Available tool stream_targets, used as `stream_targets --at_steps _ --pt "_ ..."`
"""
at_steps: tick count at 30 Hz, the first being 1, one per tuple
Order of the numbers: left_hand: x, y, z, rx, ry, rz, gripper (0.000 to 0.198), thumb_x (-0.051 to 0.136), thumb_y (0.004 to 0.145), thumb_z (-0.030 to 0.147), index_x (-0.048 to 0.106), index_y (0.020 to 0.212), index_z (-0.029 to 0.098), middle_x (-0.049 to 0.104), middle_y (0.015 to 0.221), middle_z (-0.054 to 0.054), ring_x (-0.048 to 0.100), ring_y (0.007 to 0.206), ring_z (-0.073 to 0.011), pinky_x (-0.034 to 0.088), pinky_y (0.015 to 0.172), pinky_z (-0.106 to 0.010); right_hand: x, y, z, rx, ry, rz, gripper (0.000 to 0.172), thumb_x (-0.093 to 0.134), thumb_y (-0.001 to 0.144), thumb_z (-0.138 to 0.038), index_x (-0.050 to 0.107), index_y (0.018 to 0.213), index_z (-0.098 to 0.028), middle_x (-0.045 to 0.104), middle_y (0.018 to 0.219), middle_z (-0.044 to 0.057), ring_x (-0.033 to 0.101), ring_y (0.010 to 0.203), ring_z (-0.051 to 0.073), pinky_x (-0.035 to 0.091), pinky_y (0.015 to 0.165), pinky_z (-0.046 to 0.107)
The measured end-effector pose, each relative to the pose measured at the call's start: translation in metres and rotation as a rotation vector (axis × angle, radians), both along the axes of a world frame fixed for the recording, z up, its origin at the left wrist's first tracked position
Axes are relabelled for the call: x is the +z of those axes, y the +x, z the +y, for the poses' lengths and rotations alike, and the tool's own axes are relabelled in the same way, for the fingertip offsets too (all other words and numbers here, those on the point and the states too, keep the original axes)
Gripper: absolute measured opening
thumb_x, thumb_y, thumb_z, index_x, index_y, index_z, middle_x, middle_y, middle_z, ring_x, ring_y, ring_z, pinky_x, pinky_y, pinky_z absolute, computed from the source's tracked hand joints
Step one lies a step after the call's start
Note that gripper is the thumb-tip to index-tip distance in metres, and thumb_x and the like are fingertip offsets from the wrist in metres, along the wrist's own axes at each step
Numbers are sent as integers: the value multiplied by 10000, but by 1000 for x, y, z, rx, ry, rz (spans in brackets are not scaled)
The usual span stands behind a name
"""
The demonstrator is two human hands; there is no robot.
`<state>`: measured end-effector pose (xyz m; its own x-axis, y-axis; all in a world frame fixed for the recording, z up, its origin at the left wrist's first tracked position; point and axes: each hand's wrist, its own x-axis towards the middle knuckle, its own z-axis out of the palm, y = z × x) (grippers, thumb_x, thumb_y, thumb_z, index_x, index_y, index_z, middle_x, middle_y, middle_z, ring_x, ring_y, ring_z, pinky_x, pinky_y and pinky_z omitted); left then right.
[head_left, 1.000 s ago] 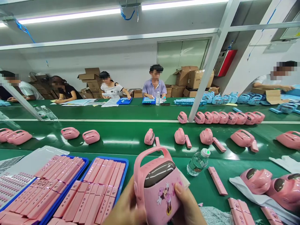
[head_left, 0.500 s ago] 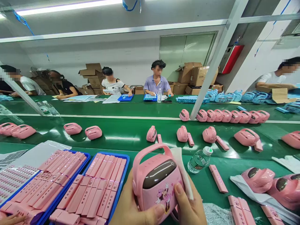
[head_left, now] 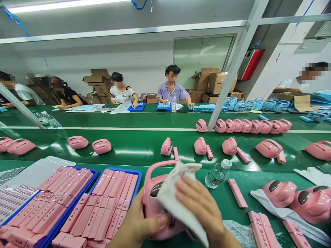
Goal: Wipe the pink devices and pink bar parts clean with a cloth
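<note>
Near the bottom centre, my left hand (head_left: 144, 222) grips a pink handled device (head_left: 157, 172) by its left side, thumb across the front. The device has a dark glossy panel, now partly covered. My right hand (head_left: 200, 206) presses a white cloth (head_left: 178, 193) against the device's front, fingers bent over it. The cloth hides most of the printed front. Left of my hands, two blue trays (head_left: 139, 177) hold rows of pink bar-shaped pieces (head_left: 103, 213).
A water bottle (head_left: 218, 173) stands right of my hands. Pink devices (head_left: 279, 193) lie on white cloth at right, near loose pink bars (head_left: 237, 193). More pink devices line the green belt (head_left: 137, 155). Several people sit across, beside blue devices (head_left: 269, 105). A sticker sheet (head_left: 15, 199) lies left.
My right hand has left the device's right edge and brought the white cloth across its front, covering the picture and part of the dark panel. The view has shifted slightly.
</note>
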<state>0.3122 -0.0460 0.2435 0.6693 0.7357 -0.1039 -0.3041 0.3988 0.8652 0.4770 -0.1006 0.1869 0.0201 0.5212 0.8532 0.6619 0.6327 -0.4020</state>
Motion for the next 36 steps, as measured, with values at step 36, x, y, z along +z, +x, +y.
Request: stream_targets --at_steps 36 --pt "-39 -5 5 34 -66 67 715 762 610 356 511 1261 200 680 1118 -116 599 1061 -325 461 918 -437 7 5 9 54 -536 714 278 545 857 -364 671 1084 -264 672 1151 45 589 1101 255 435 990 418"
